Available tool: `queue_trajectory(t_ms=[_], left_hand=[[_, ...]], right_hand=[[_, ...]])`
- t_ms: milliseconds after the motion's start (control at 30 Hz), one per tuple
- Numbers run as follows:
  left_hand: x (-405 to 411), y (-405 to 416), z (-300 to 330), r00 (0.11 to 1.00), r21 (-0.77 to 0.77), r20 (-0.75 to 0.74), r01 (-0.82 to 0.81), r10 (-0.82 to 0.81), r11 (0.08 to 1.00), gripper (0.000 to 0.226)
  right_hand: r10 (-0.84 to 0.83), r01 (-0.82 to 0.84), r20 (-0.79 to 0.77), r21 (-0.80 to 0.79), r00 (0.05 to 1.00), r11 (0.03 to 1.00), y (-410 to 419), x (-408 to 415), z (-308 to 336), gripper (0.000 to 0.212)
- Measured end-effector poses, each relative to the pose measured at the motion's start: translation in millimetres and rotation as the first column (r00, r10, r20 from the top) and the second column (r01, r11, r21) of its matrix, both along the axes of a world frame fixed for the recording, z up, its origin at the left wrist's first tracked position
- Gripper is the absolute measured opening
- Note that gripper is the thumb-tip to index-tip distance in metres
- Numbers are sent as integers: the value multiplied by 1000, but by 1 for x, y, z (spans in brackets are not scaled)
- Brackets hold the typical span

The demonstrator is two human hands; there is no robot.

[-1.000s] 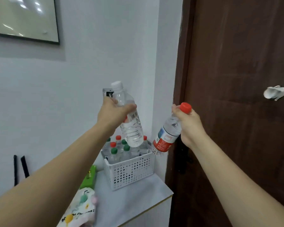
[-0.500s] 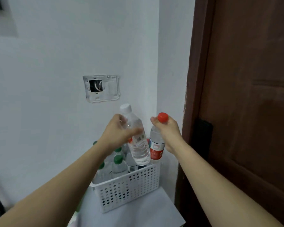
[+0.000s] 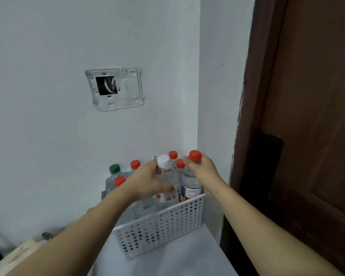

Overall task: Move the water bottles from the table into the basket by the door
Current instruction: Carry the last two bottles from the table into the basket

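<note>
Left hand (image 3: 147, 182) grips white-capped bottle (image 3: 166, 184), right hand (image 3: 202, 172) grips red-capped bottle (image 3: 191, 186); both lowered partway into basket (image 3: 167, 226), frame centre-bottom. Several bottles already inside; source table unseen, remainder unknown.

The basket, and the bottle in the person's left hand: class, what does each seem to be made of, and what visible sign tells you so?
The basket looks like moulded white plastic with a matte finish: its thin walls carry even rows of round holes. The white-capped bottle in the left hand looks like clear, glossy thin plastic: you see through it, and it carries a printed label. Its cap looks like opaque plastic.
</note>
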State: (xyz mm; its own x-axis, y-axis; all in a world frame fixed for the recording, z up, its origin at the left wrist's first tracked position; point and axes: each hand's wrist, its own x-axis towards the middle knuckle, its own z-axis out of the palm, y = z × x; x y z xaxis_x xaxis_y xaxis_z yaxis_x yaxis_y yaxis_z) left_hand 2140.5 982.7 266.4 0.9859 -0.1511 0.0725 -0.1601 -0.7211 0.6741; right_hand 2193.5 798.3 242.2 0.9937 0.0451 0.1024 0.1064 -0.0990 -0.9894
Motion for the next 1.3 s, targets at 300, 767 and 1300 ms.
queue_trajectory(t_ms=[300,767,1300], left_hand=[[15,-2,-25,997,376,-42,-47,68,925,29],[25,11,-42,997,262,-51,-35,50,964,28],[20,5,-34,995,289,-71,-41,64,956,29]], right_hand=[[92,-61,142,-209,986,976,1,10,-38,19],[33,81,248,-433,968,898,-2,8,-68,29],[66,-28,72,-436,995,899,3,-11,-52,28]])
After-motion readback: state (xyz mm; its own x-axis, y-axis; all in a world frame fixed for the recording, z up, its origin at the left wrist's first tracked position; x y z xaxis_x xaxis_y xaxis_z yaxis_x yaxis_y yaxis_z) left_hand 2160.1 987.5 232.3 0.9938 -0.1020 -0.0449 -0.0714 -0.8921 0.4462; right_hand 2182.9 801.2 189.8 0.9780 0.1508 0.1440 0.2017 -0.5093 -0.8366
